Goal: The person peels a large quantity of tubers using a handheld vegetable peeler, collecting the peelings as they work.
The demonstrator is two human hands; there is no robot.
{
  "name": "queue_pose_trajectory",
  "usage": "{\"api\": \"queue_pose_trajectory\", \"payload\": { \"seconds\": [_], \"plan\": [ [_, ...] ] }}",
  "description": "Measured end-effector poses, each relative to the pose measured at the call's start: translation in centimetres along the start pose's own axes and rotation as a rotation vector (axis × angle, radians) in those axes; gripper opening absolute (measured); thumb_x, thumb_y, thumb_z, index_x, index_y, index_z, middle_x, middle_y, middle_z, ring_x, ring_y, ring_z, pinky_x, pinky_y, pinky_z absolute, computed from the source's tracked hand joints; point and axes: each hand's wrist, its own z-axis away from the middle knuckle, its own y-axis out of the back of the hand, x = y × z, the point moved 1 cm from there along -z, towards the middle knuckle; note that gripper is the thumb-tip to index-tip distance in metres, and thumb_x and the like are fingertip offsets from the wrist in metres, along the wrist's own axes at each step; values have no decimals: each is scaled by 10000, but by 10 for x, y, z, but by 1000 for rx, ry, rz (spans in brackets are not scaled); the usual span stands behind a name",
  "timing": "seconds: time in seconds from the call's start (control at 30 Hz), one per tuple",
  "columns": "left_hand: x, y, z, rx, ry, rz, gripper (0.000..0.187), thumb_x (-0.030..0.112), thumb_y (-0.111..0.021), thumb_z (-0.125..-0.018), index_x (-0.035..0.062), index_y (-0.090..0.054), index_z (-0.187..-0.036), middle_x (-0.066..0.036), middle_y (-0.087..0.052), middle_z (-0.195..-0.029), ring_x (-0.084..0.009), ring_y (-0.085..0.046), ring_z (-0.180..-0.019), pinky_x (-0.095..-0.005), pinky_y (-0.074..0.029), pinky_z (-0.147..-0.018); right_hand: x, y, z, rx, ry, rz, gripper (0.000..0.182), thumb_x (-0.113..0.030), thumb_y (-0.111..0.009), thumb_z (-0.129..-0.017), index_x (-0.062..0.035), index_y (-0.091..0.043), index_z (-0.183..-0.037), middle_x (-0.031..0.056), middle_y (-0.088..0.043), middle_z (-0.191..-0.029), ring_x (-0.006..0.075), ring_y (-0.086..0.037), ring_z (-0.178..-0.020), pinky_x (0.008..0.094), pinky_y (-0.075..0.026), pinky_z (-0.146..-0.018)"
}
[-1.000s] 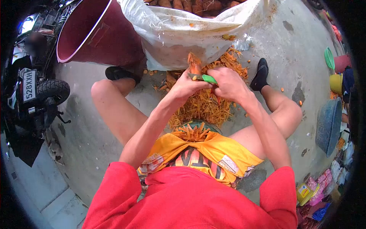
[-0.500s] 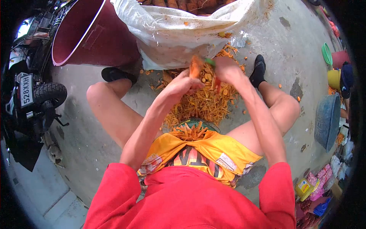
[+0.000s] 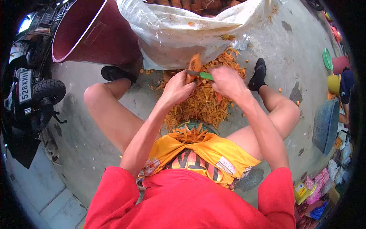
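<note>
My left hand [image 3: 177,88] is closed round an orange carrot [image 3: 195,64], whose far end points up and away from me. My right hand [image 3: 230,83] grips a small knife by its green handle [image 3: 206,75], and the blade lies across the carrot close to my left fingers. Under both hands a heap of orange peelings [image 3: 202,108] is spread on the floor. More peelings [image 3: 188,134] lie between my thighs on the yellow shorts, beside a green rim. Just beyond the hands stands a white woven sack [image 3: 179,36] with several orange-brown roots [image 3: 190,5] inside.
A tilted maroon bucket [image 3: 97,44] is left of the sack. A motorcycle [image 3: 28,93] stands at far left. On the right are a dark blue basin [image 3: 326,128], a yellow container [image 3: 333,84] and part of another person [image 3: 346,86]. Bags and packets [image 3: 316,187] lie lower right.
The knife, blurred earlier at the right hand, now has its blade across the carrot. My right hand has come lower, and the view has shifted slightly.
</note>
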Motion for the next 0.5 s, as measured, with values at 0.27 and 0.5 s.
{"api": "queue_pose_trajectory", "payload": {
  "seconds": [0.27,0.5],
  "plan": [
    [4,0,2,-31,-77,-150,529,285,-720,-862,-23,-610,-1277,-183,-699,-1003,-318,-672,-931,-396,-506,-869,81,-23,-54,-49,-290,65,235,-181,-613,-933,33,-710,-948,277,-714,-924,433,-706,-907,506,-559,-809],
    [9,9,4,-90,66,517,559,568,-564,-1022,18,-593,-1115,17,-451,-724,-107,-414,-638,-278,-377,-616,65,4,-30,143,5,-31,333,-302,-626,-980,26,-678,-957,267,-697,-893,457,-678,-882,529,-521,-790]
  ]
}}
